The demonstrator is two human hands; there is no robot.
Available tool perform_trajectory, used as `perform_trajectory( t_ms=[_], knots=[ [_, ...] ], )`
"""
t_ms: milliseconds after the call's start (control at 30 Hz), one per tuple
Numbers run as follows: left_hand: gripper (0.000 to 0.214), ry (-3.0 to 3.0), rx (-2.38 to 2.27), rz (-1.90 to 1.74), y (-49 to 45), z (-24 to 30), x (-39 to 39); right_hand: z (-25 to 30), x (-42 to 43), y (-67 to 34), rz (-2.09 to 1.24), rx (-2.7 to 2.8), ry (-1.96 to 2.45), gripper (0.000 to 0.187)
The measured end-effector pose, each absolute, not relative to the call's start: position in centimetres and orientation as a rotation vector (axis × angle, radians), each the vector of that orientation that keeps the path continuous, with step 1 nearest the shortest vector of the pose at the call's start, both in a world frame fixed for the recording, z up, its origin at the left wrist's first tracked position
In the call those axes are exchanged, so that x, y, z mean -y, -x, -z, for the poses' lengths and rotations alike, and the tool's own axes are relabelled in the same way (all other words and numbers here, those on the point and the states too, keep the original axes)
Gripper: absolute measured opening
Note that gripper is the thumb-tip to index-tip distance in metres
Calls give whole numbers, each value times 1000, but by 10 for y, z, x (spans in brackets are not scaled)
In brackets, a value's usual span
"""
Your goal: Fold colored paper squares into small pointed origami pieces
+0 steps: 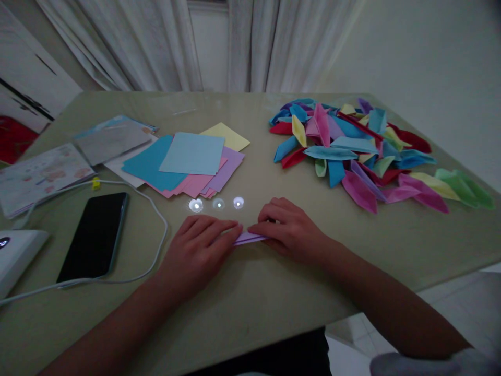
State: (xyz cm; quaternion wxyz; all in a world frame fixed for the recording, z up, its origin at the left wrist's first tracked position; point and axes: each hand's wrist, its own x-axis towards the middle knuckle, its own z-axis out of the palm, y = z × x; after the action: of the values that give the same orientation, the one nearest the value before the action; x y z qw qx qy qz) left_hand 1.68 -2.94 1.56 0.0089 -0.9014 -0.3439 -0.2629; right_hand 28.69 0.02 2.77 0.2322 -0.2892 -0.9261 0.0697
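Note:
A narrow strip of folded purple paper [249,238] lies near the front of the table, between my two hands. My left hand [203,243] grips its left end, thumb and fingertips closed on the edge. At the other end, my right hand [289,230] pinches the paper with curled fingers. Most of both paper ends is hidden under the fingers. Beyond my left hand is a loose stack of square coloured sheets, with a light blue sheet [193,154] on top. A heap of folded paper pieces [340,146] in many colours spreads at the back right.
A black phone [94,237] lies at the left, with a white cable [162,224] looping around it. A white device [19,256] stands at the left edge. Printed packets [43,177] lie behind the phone. Curtains [164,47] hang past the table's [250,297] far edge.

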Motion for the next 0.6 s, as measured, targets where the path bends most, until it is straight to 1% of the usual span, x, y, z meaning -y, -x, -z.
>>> perform_trajectory(
  t_ms=[67,233,367,600],
  knots=[
    [23,2825,978,767,-17,-15,31,-25,7,-280,-147,2576,742,25],
    [26,2943,991,784,-15,-17,28,-31,7,-284,-159,2591,718,26],
    [32,3064,1219,877,-10,-20,21,-42,-5,-298,-350,2548,867,33],
    [32,3187,1553,978,-9,-29,17,-46,-15,-310,-668,2521,948,28]
  ],
)
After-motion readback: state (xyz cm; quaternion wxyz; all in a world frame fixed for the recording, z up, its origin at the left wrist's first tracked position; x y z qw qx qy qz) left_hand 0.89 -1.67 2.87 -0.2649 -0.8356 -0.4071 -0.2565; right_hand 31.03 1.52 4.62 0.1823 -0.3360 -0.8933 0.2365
